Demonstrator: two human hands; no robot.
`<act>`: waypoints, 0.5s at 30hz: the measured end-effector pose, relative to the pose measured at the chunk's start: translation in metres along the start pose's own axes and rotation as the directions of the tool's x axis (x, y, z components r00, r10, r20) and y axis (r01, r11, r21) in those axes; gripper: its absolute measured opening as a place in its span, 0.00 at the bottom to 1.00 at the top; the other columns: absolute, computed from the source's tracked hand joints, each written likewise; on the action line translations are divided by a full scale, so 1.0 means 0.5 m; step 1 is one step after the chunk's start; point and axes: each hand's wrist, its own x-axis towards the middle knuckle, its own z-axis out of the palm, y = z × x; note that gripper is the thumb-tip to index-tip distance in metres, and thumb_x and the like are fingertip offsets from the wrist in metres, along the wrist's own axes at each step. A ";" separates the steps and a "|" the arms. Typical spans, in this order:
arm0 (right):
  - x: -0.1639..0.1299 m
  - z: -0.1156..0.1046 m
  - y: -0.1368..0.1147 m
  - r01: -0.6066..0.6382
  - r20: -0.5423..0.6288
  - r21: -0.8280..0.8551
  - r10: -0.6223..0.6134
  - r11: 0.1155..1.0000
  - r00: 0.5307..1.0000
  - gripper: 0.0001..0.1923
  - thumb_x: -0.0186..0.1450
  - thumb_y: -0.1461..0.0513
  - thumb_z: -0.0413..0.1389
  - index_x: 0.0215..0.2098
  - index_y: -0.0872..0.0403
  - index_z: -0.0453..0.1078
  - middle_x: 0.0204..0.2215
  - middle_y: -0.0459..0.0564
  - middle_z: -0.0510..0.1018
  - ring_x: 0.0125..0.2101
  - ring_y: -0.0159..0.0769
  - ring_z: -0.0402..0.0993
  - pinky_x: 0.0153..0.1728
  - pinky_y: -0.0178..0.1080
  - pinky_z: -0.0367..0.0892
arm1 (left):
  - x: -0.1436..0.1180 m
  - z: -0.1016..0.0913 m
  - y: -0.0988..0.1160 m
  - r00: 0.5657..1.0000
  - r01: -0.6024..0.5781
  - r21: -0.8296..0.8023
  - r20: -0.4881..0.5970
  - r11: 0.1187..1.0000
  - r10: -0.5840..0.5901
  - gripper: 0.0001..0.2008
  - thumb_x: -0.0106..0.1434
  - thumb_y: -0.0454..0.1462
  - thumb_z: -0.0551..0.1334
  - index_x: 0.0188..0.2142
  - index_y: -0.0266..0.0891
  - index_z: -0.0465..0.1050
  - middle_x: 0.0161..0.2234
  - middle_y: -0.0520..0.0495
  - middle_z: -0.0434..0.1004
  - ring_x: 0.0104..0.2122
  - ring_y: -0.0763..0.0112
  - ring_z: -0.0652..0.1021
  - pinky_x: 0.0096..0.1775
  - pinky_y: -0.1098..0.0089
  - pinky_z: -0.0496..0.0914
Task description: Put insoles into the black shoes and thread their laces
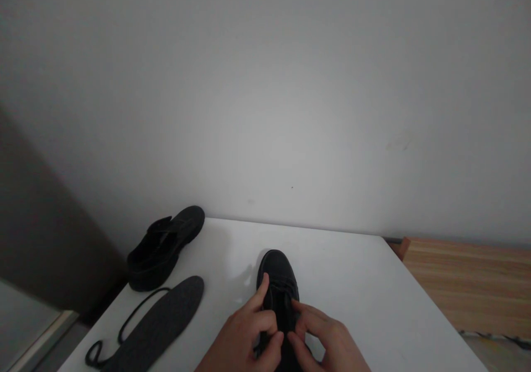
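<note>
Head view: black shoe (277, 264) on white table (365, 283), toe towards the wall (290, 112). Left hand (249, 333) and right hand (326, 333) bent over its opening, both grips narrow; can't tell what, if anything, is pinched. Left of that shoe: grey insole (161, 322) and dark cord (120, 336), both lying out; farther off, second shoe (145, 278), apparently unlaced. Handled shoe looks unfinished.
</note>
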 end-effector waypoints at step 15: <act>0.000 -0.039 -0.027 -0.086 0.033 0.011 0.086 0.996 0.996 0.10 0.72 0.59 0.48 0.36 0.51 0.70 0.26 0.46 0.77 0.26 0.35 0.73 0.29 0.33 0.68 | -0.019 -0.050 0.032 0.994 0.023 -0.372 -0.092 0.928 -0.062 0.14 0.71 0.43 0.56 0.32 0.40 0.73 0.32 0.48 0.80 0.34 0.67 0.79 0.38 0.73 0.71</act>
